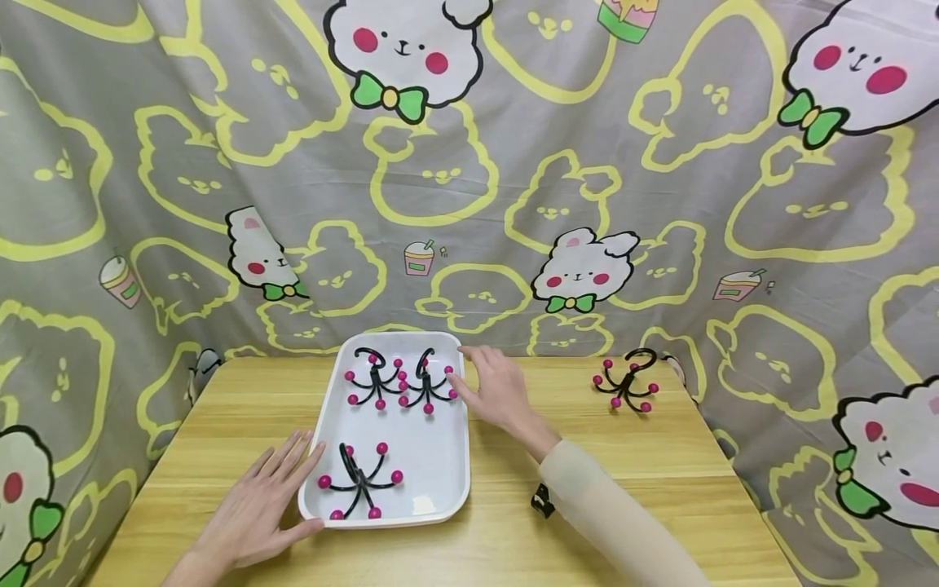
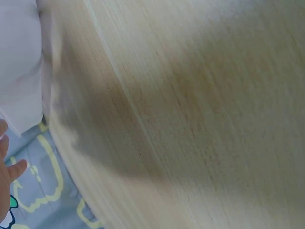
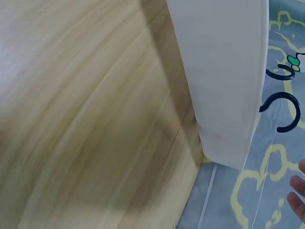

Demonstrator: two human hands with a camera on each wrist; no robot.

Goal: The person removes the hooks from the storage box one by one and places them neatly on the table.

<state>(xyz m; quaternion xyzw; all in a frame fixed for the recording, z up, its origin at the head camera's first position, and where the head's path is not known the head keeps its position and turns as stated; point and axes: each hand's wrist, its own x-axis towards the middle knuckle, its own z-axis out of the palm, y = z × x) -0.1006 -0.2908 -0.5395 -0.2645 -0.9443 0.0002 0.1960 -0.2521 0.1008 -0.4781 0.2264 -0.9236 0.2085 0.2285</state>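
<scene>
A white rectangular tray [image 1: 396, 509] lies on the table in the head view, with three black hooked hangers in it, each with several arms tipped by pink balls. Two of them, a left hanger [image 1: 376, 381] and a right hanger [image 1: 428, 383], are side by side at the far end; a near hanger [image 1: 359, 479] is at the front left. My left hand [image 1: 253, 501] is at the tray's left side, fingers extended, thumb at the near corner. Beside the far right rim is my right hand [image 1: 499, 387], its thumb reaching over the edge. Both wrist views show only fingertips.
A similar black hanger [image 1: 627, 383] with pink balls sits at the table's far right. Along the back edge hangs a patterned grey curtain [image 1: 469, 244]. A small black object [image 1: 543, 500] shows beside the right sleeve, above the wooden table [image 1: 587, 424].
</scene>
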